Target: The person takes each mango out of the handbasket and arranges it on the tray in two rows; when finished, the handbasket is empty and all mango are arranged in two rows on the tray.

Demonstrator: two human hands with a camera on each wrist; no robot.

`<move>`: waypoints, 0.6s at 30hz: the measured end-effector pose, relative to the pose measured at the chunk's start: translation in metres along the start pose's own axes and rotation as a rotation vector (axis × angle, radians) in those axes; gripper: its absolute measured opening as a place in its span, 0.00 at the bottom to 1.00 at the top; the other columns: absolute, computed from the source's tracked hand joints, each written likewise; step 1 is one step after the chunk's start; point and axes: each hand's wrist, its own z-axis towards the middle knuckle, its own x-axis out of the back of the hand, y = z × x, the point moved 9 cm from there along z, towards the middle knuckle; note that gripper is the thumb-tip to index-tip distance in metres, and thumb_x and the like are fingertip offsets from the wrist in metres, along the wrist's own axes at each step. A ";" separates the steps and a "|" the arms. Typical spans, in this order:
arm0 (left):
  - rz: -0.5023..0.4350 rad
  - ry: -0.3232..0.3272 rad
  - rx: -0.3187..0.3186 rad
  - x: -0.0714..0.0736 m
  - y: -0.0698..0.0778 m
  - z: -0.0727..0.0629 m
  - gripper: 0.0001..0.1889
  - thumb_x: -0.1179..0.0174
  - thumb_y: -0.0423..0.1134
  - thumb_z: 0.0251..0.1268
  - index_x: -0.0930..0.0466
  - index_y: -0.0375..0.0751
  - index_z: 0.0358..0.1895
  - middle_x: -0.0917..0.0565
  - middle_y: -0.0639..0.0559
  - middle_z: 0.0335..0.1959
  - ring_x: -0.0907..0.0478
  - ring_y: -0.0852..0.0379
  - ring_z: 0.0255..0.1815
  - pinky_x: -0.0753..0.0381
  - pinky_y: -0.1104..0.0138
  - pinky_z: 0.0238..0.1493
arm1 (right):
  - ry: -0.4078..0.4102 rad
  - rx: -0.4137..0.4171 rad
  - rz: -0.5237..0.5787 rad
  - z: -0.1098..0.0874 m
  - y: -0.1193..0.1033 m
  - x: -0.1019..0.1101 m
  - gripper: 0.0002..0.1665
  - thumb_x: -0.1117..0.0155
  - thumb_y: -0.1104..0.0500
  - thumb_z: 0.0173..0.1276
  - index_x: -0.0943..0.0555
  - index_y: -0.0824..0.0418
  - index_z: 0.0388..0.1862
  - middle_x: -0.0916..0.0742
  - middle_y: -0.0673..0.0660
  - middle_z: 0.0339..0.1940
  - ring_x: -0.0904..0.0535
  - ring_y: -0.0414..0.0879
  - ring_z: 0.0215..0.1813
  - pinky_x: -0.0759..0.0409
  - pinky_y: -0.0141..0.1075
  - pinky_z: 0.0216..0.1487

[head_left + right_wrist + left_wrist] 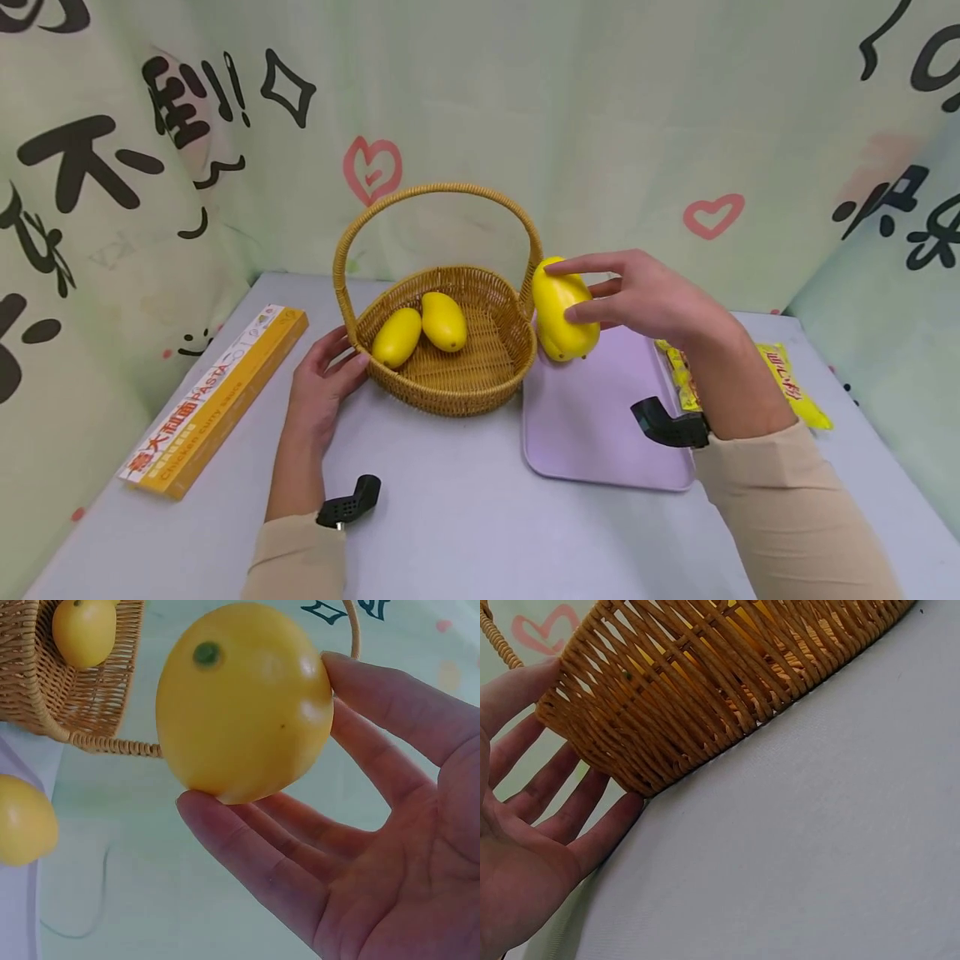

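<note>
pinching a mango (244,712) whose green spot (206,653) the head view misses, the right hand (641,293) hovers, left hand (324,383) spread against basket (459,402).

Left of the fingers of the left hand (318,392), a box (216,400) reads "意大利面 PASTA" on white and "Chicken curry sauce" on orange. Farther left, the curtain (480,117) bears a black "不". Right of the right hand's (652,296) fingers, a yellow packet's (797,387) red characters are unclear.

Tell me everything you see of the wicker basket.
The basket is golden brown, woven from wicker-like strands, with an arched handle. It stands upright on the table, left of the purple tray; whether they touch is unclear. Two yellow fruits lie inside, toward its left. The left hand touches its outer left side.
</note>
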 end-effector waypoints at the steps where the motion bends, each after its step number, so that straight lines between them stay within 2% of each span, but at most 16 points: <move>1: -0.003 -0.002 -0.001 -0.001 0.000 0.000 0.37 0.31 0.42 0.69 0.35 0.59 0.79 0.32 0.52 0.78 0.29 0.52 0.75 0.21 0.66 0.67 | 0.003 0.005 0.001 -0.001 0.001 0.003 0.34 0.30 0.54 0.71 0.25 0.43 0.75 0.20 0.57 0.72 0.18 0.55 0.65 0.16 0.51 0.65; 7: -0.010 0.000 0.009 -0.002 -0.002 0.001 0.36 0.31 0.41 0.70 0.34 0.58 0.78 0.31 0.52 0.77 0.29 0.52 0.75 0.20 0.67 0.66 | 0.041 -0.004 0.011 -0.006 0.011 0.016 0.35 0.30 0.53 0.72 0.27 0.44 0.76 0.21 0.58 0.72 0.19 0.55 0.68 0.15 0.47 0.63; 11: -0.007 -0.003 0.015 -0.002 -0.004 -0.001 0.36 0.31 0.41 0.70 0.34 0.59 0.78 0.31 0.52 0.77 0.29 0.52 0.75 0.20 0.67 0.66 | 0.072 -0.039 -0.006 -0.006 0.026 0.024 0.35 0.31 0.53 0.73 0.28 0.45 0.77 0.22 0.60 0.72 0.22 0.59 0.70 0.15 0.50 0.64; 15: 0.000 -0.004 -0.004 -0.002 -0.002 0.000 0.36 0.31 0.41 0.70 0.34 0.59 0.78 0.31 0.52 0.77 0.30 0.52 0.75 0.20 0.66 0.67 | 0.086 -0.065 -0.026 -0.003 0.039 0.033 0.36 0.32 0.53 0.74 0.30 0.46 0.79 0.23 0.62 0.72 0.25 0.62 0.72 0.17 0.54 0.66; 18: 0.007 0.004 -0.009 -0.001 0.000 0.000 0.36 0.31 0.41 0.70 0.34 0.59 0.78 0.31 0.52 0.77 0.29 0.52 0.75 0.20 0.66 0.67 | 0.091 -0.085 -0.033 0.000 0.049 0.038 0.36 0.33 0.52 0.75 0.31 0.47 0.79 0.23 0.63 0.72 0.24 0.62 0.71 0.17 0.53 0.65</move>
